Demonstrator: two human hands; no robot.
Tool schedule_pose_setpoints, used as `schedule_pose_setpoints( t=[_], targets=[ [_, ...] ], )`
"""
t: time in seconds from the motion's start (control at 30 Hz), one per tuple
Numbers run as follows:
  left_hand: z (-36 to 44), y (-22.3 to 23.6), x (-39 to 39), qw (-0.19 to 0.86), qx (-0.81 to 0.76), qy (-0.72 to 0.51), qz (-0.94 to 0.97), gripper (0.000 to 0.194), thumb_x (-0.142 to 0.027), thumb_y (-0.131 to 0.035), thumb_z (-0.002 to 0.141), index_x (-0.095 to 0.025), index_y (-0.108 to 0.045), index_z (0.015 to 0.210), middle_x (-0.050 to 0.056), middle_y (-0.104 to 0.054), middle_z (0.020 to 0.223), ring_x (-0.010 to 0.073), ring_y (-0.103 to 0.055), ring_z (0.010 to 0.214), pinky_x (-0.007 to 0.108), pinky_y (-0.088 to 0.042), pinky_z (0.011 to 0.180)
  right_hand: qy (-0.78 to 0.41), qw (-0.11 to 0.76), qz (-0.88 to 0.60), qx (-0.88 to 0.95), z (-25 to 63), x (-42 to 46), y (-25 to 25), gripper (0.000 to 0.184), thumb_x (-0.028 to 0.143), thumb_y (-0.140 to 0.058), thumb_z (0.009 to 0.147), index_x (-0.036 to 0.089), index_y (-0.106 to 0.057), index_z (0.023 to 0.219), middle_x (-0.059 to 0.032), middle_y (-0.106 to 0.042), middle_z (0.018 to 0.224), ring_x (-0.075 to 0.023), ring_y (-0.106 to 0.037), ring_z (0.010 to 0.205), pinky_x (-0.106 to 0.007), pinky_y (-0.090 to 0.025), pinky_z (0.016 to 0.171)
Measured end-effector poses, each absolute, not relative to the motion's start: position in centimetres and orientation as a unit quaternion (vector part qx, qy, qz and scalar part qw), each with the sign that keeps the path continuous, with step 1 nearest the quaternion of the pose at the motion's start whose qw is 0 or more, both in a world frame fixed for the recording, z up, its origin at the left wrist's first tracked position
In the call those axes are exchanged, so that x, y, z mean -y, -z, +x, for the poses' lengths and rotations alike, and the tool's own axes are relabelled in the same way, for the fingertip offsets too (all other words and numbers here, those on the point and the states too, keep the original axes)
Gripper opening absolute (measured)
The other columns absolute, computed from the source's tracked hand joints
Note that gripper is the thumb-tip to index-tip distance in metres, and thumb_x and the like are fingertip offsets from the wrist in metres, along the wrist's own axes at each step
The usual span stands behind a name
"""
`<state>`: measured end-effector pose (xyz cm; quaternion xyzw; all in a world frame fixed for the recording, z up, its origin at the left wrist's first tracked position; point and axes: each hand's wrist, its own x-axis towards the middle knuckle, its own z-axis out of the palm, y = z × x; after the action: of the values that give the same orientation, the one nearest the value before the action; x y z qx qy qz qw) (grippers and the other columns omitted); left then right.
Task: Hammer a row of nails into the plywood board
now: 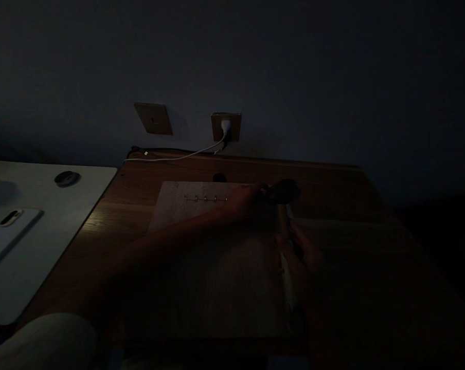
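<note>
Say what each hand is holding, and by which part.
Right hand grips a hammer by its handle, below the dark head. Left hand is at the head; too dark to tell if it holds it.

past the left hand (248, 198), a strip of wooden desk (325, 192) runs back to the wall (294, 103), and a white cable (171, 156) lies along the far edge to the left of that hand. the right hand (298, 252) has room on its right over the desk, though darkness hides the near part. the left forearm (159, 246) lies across the pale board (178, 205), barring the way leftward, and a white tabletop (51, 205) sits beyond the desk's left edge.
</note>
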<state>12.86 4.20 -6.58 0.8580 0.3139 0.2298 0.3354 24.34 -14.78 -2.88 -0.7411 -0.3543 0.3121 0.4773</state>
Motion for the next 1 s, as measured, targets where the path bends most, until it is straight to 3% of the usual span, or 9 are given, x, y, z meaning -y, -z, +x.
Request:
schedule_pose_setpoints(
  t=[0.2, 0.33, 0.6, 0.8, 1.0],
  targets=[
    [13.0, 6.7, -4.3, 0.312, -0.303, -0.250, 0.865, 0.046, -0.014, -0.067, 0.089, -0.017, -0.064, 0.135, 0.011, -0.079, 0.122, 0.0234, -0.076, 0.108, 0.034, -0.059, 0.093, -0.320, 0.484, -0.742, 0.334, 24.5, 14.8, 3.2, 0.082, 0.066, -0.073, 0.082, 0.011, -0.068, 0.143, 0.0024, -0.065, 0.058, -0.0180, -0.056, 0.045, -0.030, -0.044, 0.042],
    [13.0, 6.8, -4.3, 0.311, -0.307, -0.242, 0.867, 0.049, -0.010, -0.064, 0.089, -0.015, -0.063, 0.137, 0.009, -0.080, 0.111, 0.0219, -0.076, 0.100, 0.033, -0.058, 0.090, -0.311, 0.488, -0.740, 0.344, 24.6, 14.8, 3.0, 0.073, 0.065, -0.072, 0.084, 0.014, -0.072, 0.136, 0.0029, -0.064, 0.058, -0.0172, -0.054, 0.044, -0.030, -0.044, 0.042],
    [12.9, 6.8, -4.3, 0.320, -0.301, -0.234, 0.867, 0.051, -0.011, -0.068, 0.086, -0.016, -0.064, 0.136, 0.011, -0.080, 0.118, 0.0250, -0.077, 0.105, 0.034, -0.058, 0.090, -0.297, 0.454, -0.757, 0.363, 24.5, 14.8, 3.5, 0.084, 0.066, -0.070, 0.082, 0.010, -0.067, 0.146, 0.0010, -0.069, 0.063, -0.0191, -0.060, 0.048, -0.032, -0.049, 0.047],
    [12.9, 7.1, -4.4, 0.305, -0.305, -0.229, 0.873, 0.055, -0.012, -0.069, 0.085, -0.017, -0.061, 0.138, 0.011, -0.080, 0.119, 0.0260, -0.077, 0.107, 0.035, -0.059, 0.090, -0.292, 0.459, -0.753, 0.370, 24.6, 14.8, 4.0, 0.083, 0.065, -0.070, 0.084, 0.010, -0.067, 0.146, 0.0026, -0.066, 0.059, -0.0196, -0.060, 0.048, -0.032, -0.049, 0.048],
    [12.9, 6.8, -3.9, 0.294, -0.298, -0.241, 0.876, 0.046, -0.015, -0.063, 0.093, -0.019, -0.060, 0.139, 0.012, -0.077, 0.123, 0.0257, -0.075, 0.109, 0.039, -0.059, 0.094, -0.313, 0.479, -0.753, 0.326, 24.4, 14.7, 3.7, 0.091, 0.069, -0.074, 0.076, 0.010, -0.065, 0.146, 0.0004, -0.071, 0.065, -0.0174, -0.057, 0.045, -0.031, -0.046, 0.043]
  ],
)
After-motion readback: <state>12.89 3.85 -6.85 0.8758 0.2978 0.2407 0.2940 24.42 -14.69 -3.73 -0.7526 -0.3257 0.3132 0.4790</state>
